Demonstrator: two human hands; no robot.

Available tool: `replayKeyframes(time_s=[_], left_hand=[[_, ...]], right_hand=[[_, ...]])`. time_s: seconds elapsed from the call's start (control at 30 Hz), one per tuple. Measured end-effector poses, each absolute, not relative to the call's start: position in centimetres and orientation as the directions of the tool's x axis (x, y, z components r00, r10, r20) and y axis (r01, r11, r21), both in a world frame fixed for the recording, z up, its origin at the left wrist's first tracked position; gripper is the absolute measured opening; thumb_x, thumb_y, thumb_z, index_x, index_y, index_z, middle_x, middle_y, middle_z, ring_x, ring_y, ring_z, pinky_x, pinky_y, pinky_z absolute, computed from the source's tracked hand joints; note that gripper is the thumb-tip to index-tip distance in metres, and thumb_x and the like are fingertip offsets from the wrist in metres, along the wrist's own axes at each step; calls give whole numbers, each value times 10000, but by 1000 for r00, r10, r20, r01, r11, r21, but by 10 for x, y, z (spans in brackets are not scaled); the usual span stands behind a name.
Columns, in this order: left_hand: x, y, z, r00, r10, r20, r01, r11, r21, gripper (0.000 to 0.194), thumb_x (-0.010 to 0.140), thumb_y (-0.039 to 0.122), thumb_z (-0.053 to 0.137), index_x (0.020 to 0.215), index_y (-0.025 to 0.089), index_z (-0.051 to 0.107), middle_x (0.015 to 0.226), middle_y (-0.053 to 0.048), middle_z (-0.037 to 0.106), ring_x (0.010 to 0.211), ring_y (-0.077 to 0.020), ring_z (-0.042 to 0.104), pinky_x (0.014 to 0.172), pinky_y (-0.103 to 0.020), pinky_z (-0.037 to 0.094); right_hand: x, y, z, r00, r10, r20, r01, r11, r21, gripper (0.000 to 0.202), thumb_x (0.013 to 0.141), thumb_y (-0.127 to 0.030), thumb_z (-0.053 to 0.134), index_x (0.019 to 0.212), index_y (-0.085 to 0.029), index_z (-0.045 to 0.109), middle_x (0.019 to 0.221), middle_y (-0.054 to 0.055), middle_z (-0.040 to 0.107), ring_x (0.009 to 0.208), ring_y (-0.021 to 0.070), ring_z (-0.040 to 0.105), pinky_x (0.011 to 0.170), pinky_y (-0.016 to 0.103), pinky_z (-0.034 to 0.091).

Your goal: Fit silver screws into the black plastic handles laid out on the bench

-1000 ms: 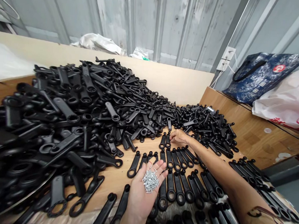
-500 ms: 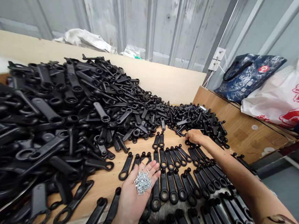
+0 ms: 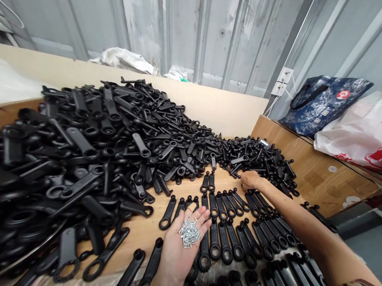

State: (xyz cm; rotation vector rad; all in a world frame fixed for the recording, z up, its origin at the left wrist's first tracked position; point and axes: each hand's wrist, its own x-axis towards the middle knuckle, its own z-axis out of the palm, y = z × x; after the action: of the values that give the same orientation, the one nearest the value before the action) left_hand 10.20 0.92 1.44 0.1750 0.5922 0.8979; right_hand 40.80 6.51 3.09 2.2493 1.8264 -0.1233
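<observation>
Our left hand [image 3: 175, 260] is palm up over the front rows, fingers spread and slightly bent, with a heap of silver screws [image 3: 190, 233] lying loose in the palm; their shafts point every way, with no shared long axis. Our right hand [image 3: 250, 180] is farther out, near the edge of the heaped parts, its fingers bent down towards the counter [image 3: 187, 187]. We cannot tell how far those fingers are closed or whether they grip anything; something dark shows just below them.

The black levers [image 3: 214, 236] lie on the counter in several rows, side by side. Most have their ring ends towards us and their small knobbed ends towards the back wall [image 3: 186, 32], so their long axes run away from us, many leaning a little left at the far end. A few at front left lean right instead. A pair [image 3: 212, 181] stands apart behind the rows, rings also nearest us. Some of the front levers lie over clear plastic [image 3: 230, 267].

To our left and behind, a large pile [image 3: 111, 141] of similar parts lies jumbled, its long axes crossing at all angles, and it runs into a lower heap [image 3: 262, 159] beyond our right hand. On the wooden ledge [image 3: 292, 153] at right we see a blue bag [image 3: 322, 105] beside a white bag [image 3: 357, 129].
</observation>
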Motion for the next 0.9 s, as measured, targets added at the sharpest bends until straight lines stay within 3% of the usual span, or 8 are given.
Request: replayKeyframes(time_s=[0.1,0.27,0.43,0.57,0.7,0.9], left_hand=[[102,9,14,486,777,-401,-692,622,367,255,805,273,443,1000,109,468,1064,-203,567,1018,-296,542,835,-442,474],[101,7,14,484,775,-407,-697,623,356,286,805,285,446,1033,113,443,1077,-202,563,1017,-297,542,828,-446,478],[100,7,17,476,777,-412,-703,618,352,260,806,279,442,1004,111,451,1065,-202,569,1013,-296,544,822,-440,481],[101,9,17,481,774,-413,-702,621,347,239,799,272,454,971,106,470,1037,-196,581,1005,-300,548,822,-436,481],[101,10,15,484,776,-405,-704,620,346,230,800,272,453,963,110,468,1039,-197,579,1009,-302,545,824,-438,479],[101,8,15,476,771,-423,-698,623,352,214,810,277,434,959,126,461,1037,-187,584,1004,-297,550,795,-442,495]], right_hand=[[402,66,43,155,964,-216,979,-120,168,52,599,-197,612,584,-176,657,593,39,625,674,186,596,545,216,375],[382,76,56,-21,983,-183,988,49,150,154,636,-189,513,653,-182,666,725,46,649,729,184,581,549,214,343],[356,92,40,-154,969,-193,980,174,91,196,666,-175,484,745,-180,664,776,39,644,765,167,558,582,196,355],[348,100,22,-222,948,-230,971,235,32,204,626,-117,492,711,-189,663,769,14,641,736,144,551,571,180,352],[361,98,15,-198,953,-231,980,200,-17,244,592,-75,475,688,-199,662,724,-19,635,695,122,552,537,169,330],[377,90,24,-11,994,-112,999,8,-33,310,713,-139,408,894,-224,644,820,-2,635,753,139,560,587,189,333]])
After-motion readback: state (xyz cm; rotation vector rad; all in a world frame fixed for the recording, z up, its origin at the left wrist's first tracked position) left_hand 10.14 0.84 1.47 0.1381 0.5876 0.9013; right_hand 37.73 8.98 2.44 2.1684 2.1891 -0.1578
